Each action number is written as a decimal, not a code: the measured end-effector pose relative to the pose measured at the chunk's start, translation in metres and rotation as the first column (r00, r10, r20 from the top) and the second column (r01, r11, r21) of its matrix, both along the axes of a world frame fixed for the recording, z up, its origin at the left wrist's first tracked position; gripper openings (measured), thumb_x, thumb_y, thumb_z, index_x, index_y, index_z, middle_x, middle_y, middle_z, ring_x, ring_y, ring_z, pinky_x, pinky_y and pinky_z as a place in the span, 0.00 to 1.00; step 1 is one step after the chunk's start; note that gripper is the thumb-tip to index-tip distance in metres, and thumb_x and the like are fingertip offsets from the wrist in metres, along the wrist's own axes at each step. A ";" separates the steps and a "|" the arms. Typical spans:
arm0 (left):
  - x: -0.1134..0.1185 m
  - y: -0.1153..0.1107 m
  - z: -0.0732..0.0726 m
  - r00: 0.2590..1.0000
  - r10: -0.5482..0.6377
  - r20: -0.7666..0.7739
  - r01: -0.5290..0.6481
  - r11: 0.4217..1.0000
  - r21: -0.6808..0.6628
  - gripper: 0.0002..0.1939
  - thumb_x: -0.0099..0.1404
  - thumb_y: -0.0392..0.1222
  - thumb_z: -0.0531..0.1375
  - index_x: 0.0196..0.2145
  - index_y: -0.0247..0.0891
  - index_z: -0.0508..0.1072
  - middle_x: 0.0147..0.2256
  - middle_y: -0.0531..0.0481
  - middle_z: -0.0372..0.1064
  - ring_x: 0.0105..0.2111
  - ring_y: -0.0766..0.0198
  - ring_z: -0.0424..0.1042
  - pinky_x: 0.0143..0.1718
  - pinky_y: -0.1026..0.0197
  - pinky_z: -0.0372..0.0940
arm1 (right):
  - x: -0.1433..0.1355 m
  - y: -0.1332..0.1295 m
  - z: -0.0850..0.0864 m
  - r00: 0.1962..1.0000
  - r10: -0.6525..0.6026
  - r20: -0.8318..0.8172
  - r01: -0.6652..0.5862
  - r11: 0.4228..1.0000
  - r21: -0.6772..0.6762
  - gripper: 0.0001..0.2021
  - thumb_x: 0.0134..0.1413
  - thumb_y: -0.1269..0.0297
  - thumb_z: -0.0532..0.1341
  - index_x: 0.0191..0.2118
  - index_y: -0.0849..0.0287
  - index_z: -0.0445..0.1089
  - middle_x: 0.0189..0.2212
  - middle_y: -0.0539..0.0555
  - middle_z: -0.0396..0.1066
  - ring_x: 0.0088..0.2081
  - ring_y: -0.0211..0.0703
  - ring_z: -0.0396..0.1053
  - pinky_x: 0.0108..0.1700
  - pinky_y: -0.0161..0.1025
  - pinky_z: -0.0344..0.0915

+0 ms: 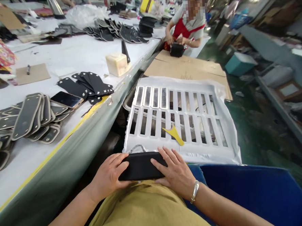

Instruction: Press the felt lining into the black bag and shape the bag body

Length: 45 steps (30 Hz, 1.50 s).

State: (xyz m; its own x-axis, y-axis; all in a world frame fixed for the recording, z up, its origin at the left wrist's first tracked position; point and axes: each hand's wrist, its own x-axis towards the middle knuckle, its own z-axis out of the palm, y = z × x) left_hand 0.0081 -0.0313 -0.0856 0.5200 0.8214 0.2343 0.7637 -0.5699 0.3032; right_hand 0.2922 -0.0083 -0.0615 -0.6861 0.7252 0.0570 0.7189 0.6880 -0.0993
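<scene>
A smooth black oblong piece (142, 166) lies level in front of my body, at the near edge of a white slotted rack. My left hand (111, 173) grips its left end, fingers over the top and thumb below. At the other end, my right hand (173, 169) holds it with fingers spread across the corner; a silver bracelet circles that wrist. On the rack (204, 150), just beyond the piece, rests a yellow forked tool (176, 136). Several grey strips with pale borders (155, 97) fill slots at the rack's upper left.
The white table (81, 64) at left bears stacked dark panels (28, 115), black pieces (88, 84), a phone (66, 99) and a cream block (116, 64). Beyond the rack lies cardboard (204, 67), where a person (187, 32) handles a black item. A blue bin (253, 192) stands at right.
</scene>
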 end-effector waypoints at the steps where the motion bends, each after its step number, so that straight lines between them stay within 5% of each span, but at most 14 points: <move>1: -0.001 0.000 -0.001 1.000 -0.005 -0.004 0.005 1.000 0.009 0.20 0.53 0.50 0.63 0.40 0.35 0.69 0.51 0.38 0.64 0.50 0.50 0.63 0.51 0.47 0.61 | 0.008 -0.001 0.001 1.000 -0.024 -0.007 0.024 1.000 0.012 0.32 0.47 0.39 0.57 0.57 0.47 0.61 0.63 0.62 0.47 0.63 0.57 0.44 0.60 0.56 0.44; 5: -0.003 -0.003 -0.001 0.999 -0.026 -0.029 0.026 0.999 0.023 0.21 0.54 0.52 0.63 0.41 0.36 0.69 0.52 0.39 0.63 0.51 0.50 0.63 0.54 0.46 0.59 | 0.027 -0.004 0.006 0.996 -0.080 -0.050 0.080 0.997 0.005 0.31 0.48 0.40 0.57 0.55 0.53 0.64 0.62 0.61 0.49 0.63 0.59 0.43 0.61 0.57 0.43; 9: 0.015 -0.005 0.008 0.998 -0.002 -0.070 0.001 1.000 -0.011 0.23 0.53 0.56 0.62 0.40 0.36 0.69 0.55 0.38 0.60 0.54 0.49 0.60 0.56 0.42 0.55 | 0.031 -0.003 0.004 0.978 -0.030 -0.207 0.001 0.991 -0.137 0.27 0.51 0.45 0.58 0.53 0.55 0.65 0.61 0.62 0.50 0.62 0.58 0.47 0.60 0.57 0.48; 11: 0.036 -0.003 0.013 0.998 -0.025 -0.053 0.024 1.000 -0.018 0.24 0.54 0.56 0.61 0.42 0.35 0.67 0.57 0.37 0.57 0.56 0.48 0.57 0.57 0.42 0.54 | 0.032 -0.002 -0.002 0.916 -0.172 -0.363 0.080 0.964 -0.255 0.25 0.54 0.52 0.57 0.56 0.57 0.61 0.61 0.62 0.49 0.61 0.54 0.50 0.59 0.54 0.53; 14: 0.073 0.007 0.015 0.996 -0.093 0.003 0.093 0.994 -0.052 0.21 0.55 0.51 0.62 0.41 0.35 0.66 0.58 0.36 0.55 0.58 0.48 0.55 0.57 0.44 0.55 | 0.035 -0.001 -0.016 0.717 -0.489 -0.496 0.204 0.828 -0.522 0.25 0.54 0.62 0.57 0.58 0.59 0.56 0.56 0.62 0.58 0.55 0.48 0.60 0.55 0.48 0.61; 19: 0.109 0.026 0.009 0.986 -0.156 0.064 0.163 0.979 -0.122 0.14 0.53 0.44 0.64 0.34 0.37 0.65 0.54 0.37 0.60 0.54 0.50 0.60 0.54 0.45 0.58 | 0.039 0.001 -0.034 0.521 -0.702 -0.485 -0.049 0.543 -0.838 0.23 0.50 0.64 0.59 0.53 0.58 0.62 0.49 0.57 0.66 0.50 0.45 0.65 0.53 0.45 0.63; 23: 0.113 0.030 0.009 0.987 -0.146 0.071 0.154 0.980 -0.129 0.11 0.54 0.42 0.62 0.33 0.37 0.64 0.52 0.37 0.62 0.53 0.50 0.62 0.53 0.47 0.59 | 0.038 0.001 -0.038 0.462 -0.733 -0.499 -0.087 0.522 -0.848 0.21 0.51 0.62 0.58 0.52 0.60 0.62 0.50 0.57 0.66 0.51 0.45 0.64 0.53 0.44 0.62; 27: 0.114 0.029 0.012 0.988 -0.145 0.052 0.151 0.982 -0.118 0.11 0.54 0.42 0.62 0.32 0.36 0.64 0.51 0.37 0.62 0.52 0.51 0.62 0.52 0.47 0.59 | 0.028 -0.001 -0.039 0.495 -0.707 -0.506 0.098 0.624 -0.776 0.17 0.55 0.63 0.53 0.49 0.62 0.63 0.45 0.57 0.68 0.45 0.43 0.66 0.49 0.43 0.63; 31: 0.115 0.027 0.009 0.989 -0.142 0.046 0.146 0.983 -0.108 0.11 0.54 0.42 0.62 0.32 0.36 0.64 0.51 0.36 0.63 0.53 0.52 0.61 0.53 0.48 0.59 | 0.016 -0.003 -0.044 0.488 -0.715 -0.501 0.216 0.655 -0.724 0.14 0.56 0.62 0.51 0.46 0.62 0.62 0.37 0.55 0.69 0.37 0.40 0.67 0.43 0.40 0.65; 37: 0.109 0.011 0.022 0.977 -0.211 0.010 0.209 0.975 0.073 0.11 0.57 0.43 0.62 0.36 0.36 0.69 0.55 0.40 0.60 0.56 0.50 0.57 0.58 0.43 0.53 | 0.019 -0.010 -0.040 0.574 -0.620 -0.534 0.298 0.766 -0.569 0.14 0.59 0.62 0.49 0.48 0.63 0.61 0.40 0.59 0.70 0.41 0.42 0.69 0.45 0.42 0.67; 39: 0.101 -0.004 0.027 0.975 -0.220 0.022 0.209 0.949 0.235 0.08 0.60 0.40 0.59 0.39 0.39 0.70 0.48 0.46 0.67 0.51 0.55 0.63 0.56 0.45 0.56 | 0.021 -0.017 -0.035 0.626 -0.502 -0.596 0.393 0.864 -0.316 0.15 0.58 0.65 0.51 0.50 0.62 0.61 0.47 0.62 0.67 0.50 0.46 0.65 0.52 0.47 0.64; 41: 0.089 -0.017 0.018 0.985 -0.164 0.060 0.130 0.918 0.375 0.08 0.62 0.34 0.56 0.38 0.40 0.72 0.37 0.49 0.71 0.41 0.61 0.69 0.50 0.51 0.62 | 0.020 -0.025 -0.042 0.762 -0.264 -0.591 0.342 0.939 0.021 0.17 0.56 0.69 0.53 0.52 0.59 0.62 0.51 0.61 0.65 0.55 0.49 0.61 0.55 0.50 0.61; 43: 0.077 -0.019 -0.004 0.986 -0.162 0.037 0.121 0.853 0.508 0.10 0.62 0.31 0.54 0.36 0.43 0.73 0.29 0.53 0.71 0.30 0.66 0.69 0.40 0.59 0.67 | 0.013 -0.026 -0.060 0.812 0.121 -0.571 0.155 0.899 0.411 0.17 0.55 0.71 0.54 0.50 0.50 0.65 0.41 0.50 0.73 0.48 0.46 0.69 0.55 0.51 0.61; 45: 0.066 -0.011 -0.028 0.988 -0.157 0.006 0.129 0.834 0.536 0.11 0.62 0.32 0.53 0.33 0.46 0.73 0.25 0.55 0.69 0.24 0.67 0.67 0.31 0.64 0.66 | 0.004 -0.022 -0.082 0.812 0.149 -0.564 0.131 0.895 0.426 0.21 0.54 0.76 0.54 0.50 0.44 0.64 0.32 0.44 0.75 0.38 0.40 0.74 0.51 0.45 0.67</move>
